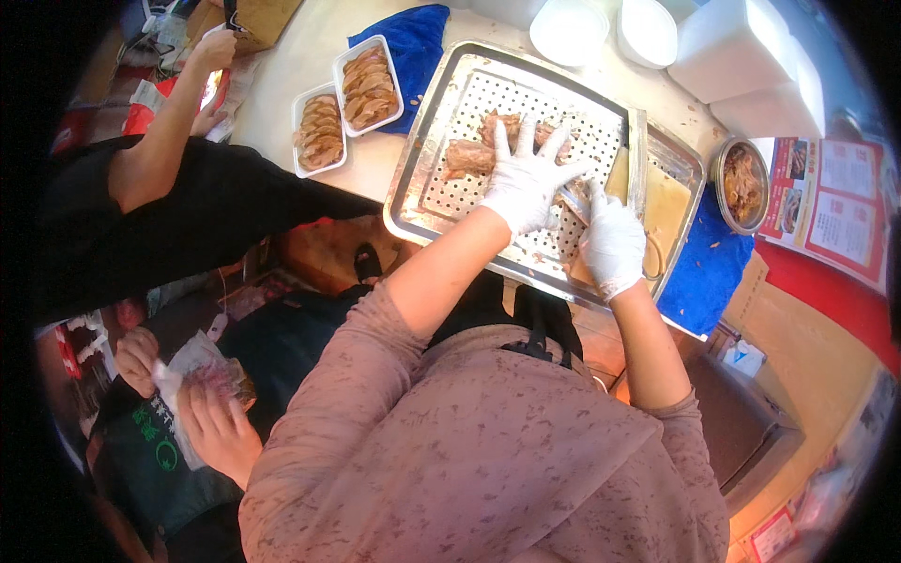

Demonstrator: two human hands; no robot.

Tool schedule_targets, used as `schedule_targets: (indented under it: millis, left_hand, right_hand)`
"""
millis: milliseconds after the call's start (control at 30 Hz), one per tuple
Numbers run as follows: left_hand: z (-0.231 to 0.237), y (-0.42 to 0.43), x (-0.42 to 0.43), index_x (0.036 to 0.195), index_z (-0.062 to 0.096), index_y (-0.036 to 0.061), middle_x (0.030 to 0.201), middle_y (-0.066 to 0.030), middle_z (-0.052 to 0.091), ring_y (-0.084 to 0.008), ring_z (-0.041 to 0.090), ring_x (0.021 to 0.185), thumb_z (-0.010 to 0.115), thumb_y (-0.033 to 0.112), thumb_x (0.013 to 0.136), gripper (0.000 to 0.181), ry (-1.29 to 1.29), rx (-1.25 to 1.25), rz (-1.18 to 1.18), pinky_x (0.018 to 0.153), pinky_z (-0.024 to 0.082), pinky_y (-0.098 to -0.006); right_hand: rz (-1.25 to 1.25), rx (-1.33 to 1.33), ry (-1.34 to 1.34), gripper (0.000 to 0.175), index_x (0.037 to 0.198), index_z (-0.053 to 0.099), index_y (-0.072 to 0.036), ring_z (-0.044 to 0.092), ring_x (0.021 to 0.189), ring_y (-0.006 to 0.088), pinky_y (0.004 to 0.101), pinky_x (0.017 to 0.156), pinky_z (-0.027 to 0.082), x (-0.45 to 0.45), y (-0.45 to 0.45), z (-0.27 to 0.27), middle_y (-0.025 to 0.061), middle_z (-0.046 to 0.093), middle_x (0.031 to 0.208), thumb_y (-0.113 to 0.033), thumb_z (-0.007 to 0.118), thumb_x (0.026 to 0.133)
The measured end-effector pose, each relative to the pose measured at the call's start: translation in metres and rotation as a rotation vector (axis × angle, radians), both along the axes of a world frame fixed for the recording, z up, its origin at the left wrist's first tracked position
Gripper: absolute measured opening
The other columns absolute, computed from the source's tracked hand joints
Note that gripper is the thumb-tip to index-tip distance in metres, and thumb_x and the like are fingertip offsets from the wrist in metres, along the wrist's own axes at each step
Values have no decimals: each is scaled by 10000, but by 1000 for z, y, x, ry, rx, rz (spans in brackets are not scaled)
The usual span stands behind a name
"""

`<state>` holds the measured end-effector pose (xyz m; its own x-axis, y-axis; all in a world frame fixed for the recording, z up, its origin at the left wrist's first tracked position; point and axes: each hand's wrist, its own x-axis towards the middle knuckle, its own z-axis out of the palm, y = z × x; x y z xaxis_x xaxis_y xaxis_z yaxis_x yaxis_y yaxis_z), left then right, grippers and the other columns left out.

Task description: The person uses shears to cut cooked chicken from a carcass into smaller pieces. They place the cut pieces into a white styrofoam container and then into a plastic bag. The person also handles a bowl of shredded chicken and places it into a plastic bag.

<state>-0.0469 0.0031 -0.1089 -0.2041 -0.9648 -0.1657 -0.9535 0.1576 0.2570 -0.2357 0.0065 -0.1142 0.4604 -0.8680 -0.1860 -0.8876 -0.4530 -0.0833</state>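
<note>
My left hand (528, 176), in a white disposable glove, is spread with fingers apart over chunks of cooked meat (470, 157) on a perforated metal tray (450, 95). Just right of it my right hand (614, 243), gloved too, is closed around a knife (574, 204); its blade points toward the left palm and its handle is mostly hidden by the fingers. Part of the blade lies by a small meat piece. Under the right hand is the edge of a tan board (665, 211), which rests on the right part of the tray.
Two white plastic containers (343, 148) of sliced meat stand left of the tray. A round bowl of shredded meat (742, 184) is at right, near blue cloths (704, 264). White empty containers (569, 32) and foam boxes (735, 53) line the back. Two other people are at left.
</note>
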Motion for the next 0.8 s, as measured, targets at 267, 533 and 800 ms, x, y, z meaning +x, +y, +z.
schedule_targets:
  millis: [267,533,800]
  left_hand:
    - [-19,-17,30,1304,647,325,1595,-64,391,-461,283,1474,868,470,639,716,70,7,71,1168,140,-742]
    - [17,19,100,1642,122,157,1625,-240,239,-482,268,1477,1016,341,381,1556,49,139,278,1186,292,-572]
    - [-10,-20,86,1620,66,64,1551,-297,307,-459,438,1383,908,98,566,1349,193,216,281,1151,423,-425]
  right_hand:
    - [-413,156,-124,532,1365,547,-135,675,990,430,495,871,549,-16,0,24,246,657,1115,-120,611,837]
    - [-109,217,-345,1367,1605,167,-29,367,1439,480,459,1197,352,60,-23,7,385,281,1551,-261,976,528]
    - [15,394,-192,1373,1628,160,-140,444,1367,494,455,1152,415,128,-79,-11,372,328,1523,-181,959,513]
